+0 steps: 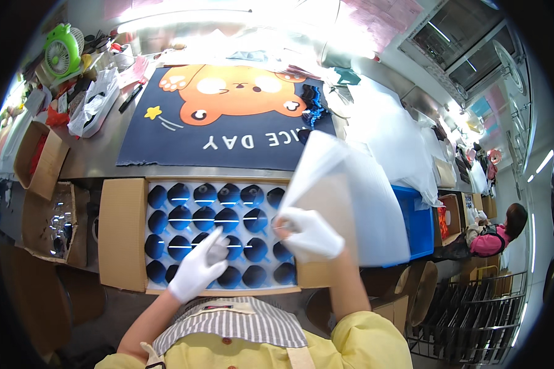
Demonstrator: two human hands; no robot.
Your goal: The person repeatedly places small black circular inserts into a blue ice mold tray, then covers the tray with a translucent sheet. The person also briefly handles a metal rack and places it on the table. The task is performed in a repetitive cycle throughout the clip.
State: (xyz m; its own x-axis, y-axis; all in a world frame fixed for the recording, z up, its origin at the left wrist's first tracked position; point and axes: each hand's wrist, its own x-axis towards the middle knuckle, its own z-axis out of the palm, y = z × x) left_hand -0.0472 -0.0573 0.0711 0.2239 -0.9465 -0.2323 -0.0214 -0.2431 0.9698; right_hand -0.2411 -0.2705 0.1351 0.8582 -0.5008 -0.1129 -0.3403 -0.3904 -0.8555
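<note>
A cardboard box (123,230) with its flaps folded out holds rows of dark blue sunglasses (204,218) with rounded lenses on a white layer. My left hand (200,264), in a white glove, is over the front middle of the rows, fingers stretched out and somewhat blurred; nothing shows in it. Whether its fingertips touch a lens I cannot tell. In a white glove too, my right hand (311,234) pinches a thin translucent white sheet (323,169) at the box's right side. The sheet rises beyond the hand, smeared by motion, and covers part of the right flap.
Behind the box lies a dark mat (228,144) with an orange bear, several blue sunglasses (314,104) on its right. White sheeting (381,123) drapes near a blue bin (412,221). A green fan (63,52) and small boxes stand left. A person in pink (495,240) sits far right.
</note>
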